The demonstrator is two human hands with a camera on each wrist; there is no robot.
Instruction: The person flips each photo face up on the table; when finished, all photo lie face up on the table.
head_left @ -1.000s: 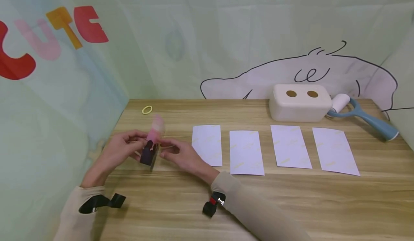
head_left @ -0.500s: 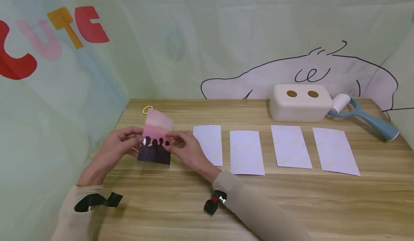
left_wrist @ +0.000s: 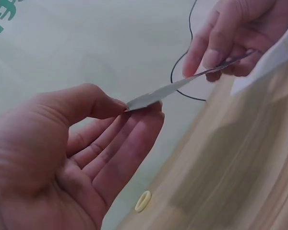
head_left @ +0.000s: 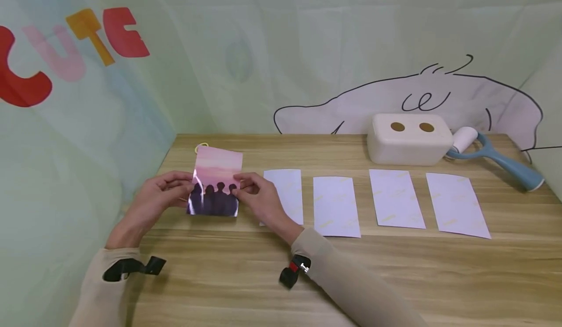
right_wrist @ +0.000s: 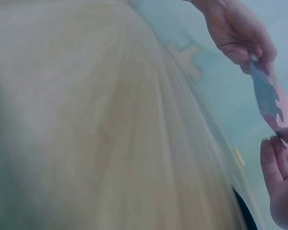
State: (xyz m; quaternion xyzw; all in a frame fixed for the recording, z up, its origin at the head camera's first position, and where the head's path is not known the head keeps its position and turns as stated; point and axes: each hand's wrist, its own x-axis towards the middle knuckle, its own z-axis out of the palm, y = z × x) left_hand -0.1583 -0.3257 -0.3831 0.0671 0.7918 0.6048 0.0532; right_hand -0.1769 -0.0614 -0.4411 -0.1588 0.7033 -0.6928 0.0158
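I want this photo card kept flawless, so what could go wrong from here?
The glossy photo card could bend, as the left grip and right grip pinch opposite edges. Those pinches might also smudge its shiny face. If lowered rightward, it might overlap the leftmost white sheet, which the right grip partly hides in the head view.

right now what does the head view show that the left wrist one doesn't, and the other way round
Only the head view shows the cream box with two holes, the blue-handled roller, all four white sheets and the card's pink-and-dark picture.

Only the left wrist view shows green markings on the backdrop, the card nearly edge-on, and the yellow ring unobstructed.

Both show the left grip and right grip pinching the card, and the wooden tabletop.
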